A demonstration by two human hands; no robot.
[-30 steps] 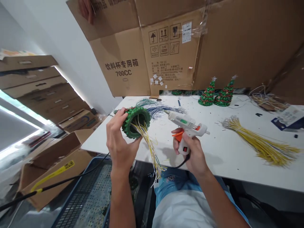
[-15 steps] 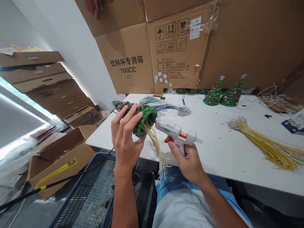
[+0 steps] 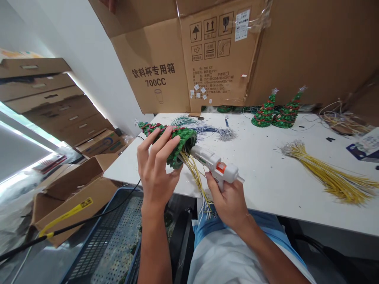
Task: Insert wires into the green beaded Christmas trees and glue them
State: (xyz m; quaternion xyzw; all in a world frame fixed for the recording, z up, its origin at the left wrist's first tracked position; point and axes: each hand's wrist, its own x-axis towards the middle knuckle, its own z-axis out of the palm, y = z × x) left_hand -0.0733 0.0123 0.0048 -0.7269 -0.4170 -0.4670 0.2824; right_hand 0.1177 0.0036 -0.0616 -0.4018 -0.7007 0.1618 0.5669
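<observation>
My left hand (image 3: 156,169) is wrapped round a small green Christmas tree (image 3: 185,140) with red garland, tipped on its side so its hollow base faces right. Yellow and white wires (image 3: 197,177) hang out of that base toward my lap. In my right hand (image 3: 229,201) is a white glue gun (image 3: 211,159) with an orange part on its top. Its nozzle end is at the opening of the tree's base; the very tip is hidden there. Behind the tree, bundles of green and blue wires (image 3: 207,129) lie on the white table (image 3: 266,173).
Two finished-looking Christmas trees (image 3: 284,114) stand at the back right. A bundle of yellow wires (image 3: 328,169) lies on the right. Large cardboard boxes (image 3: 160,47) wall off the back. Below left are an open carton (image 3: 74,189) and a blue plastic crate (image 3: 115,221).
My right hand has brought the glue gun left and tilted it, so its nozzle has moved into the tree's base opening. My left hand still holds the tree almost in place.
</observation>
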